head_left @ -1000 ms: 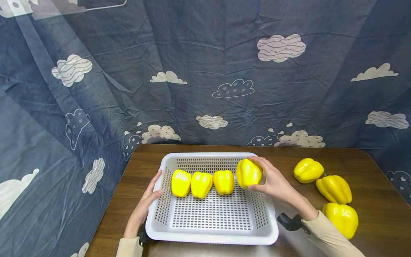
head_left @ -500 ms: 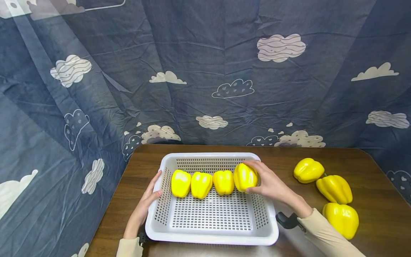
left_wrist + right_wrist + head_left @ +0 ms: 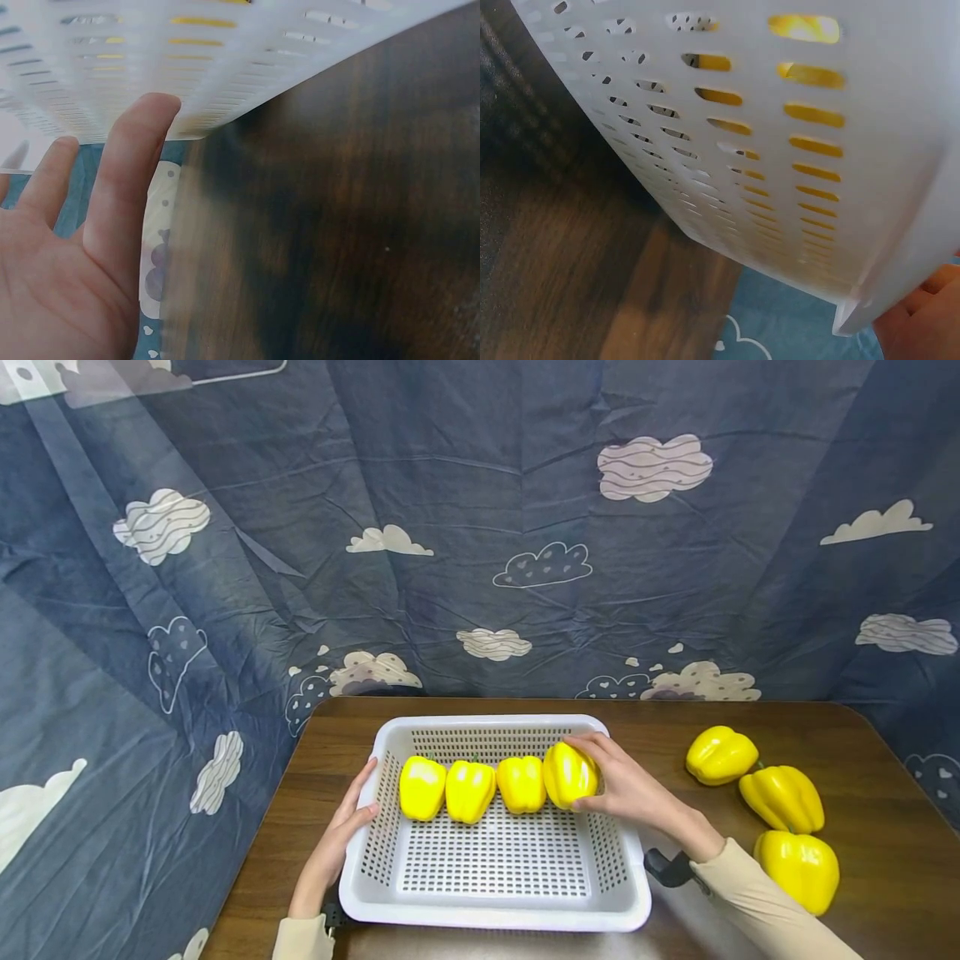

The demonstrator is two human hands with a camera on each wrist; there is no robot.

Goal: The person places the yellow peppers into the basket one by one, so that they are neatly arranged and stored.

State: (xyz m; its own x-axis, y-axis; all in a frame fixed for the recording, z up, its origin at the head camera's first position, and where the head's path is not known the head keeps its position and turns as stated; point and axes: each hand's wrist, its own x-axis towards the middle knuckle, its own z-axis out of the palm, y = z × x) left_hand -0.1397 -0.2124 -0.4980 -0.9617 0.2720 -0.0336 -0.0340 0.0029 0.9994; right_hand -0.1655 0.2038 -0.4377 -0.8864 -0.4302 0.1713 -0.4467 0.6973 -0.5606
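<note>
A white perforated plastic basket (image 3: 491,920) stands on the wooden table, with a row of yellow bell peppers (image 3: 470,792) along its far half. My right hand (image 3: 626,781) reaches over the right rim and grips the rightmost pepper (image 3: 570,775) of that row between thumb and fingers. This pepper sits close beside its neighbour (image 3: 522,785). On the other side, my left hand (image 3: 337,835) rests its extended fingers and thumb against the basket's left edge. The left wrist view shows those fingers (image 3: 124,165) against the outer wall. In the right wrist view the basket wall hides most of the held pepper.
Right of the basket, three more yellow bell peppers (image 3: 782,799) lie on the table (image 3: 660,718) in a slanting line; the right sleeve (image 3: 765,902) passes beside the nearest. A dark blue cloth (image 3: 450,585) with cloud prints hangs behind the table and along its left side.
My right hand has brought its pepper left and down into the basket, alongside the row. The left hand keeps its place on the basket's edge.
</note>
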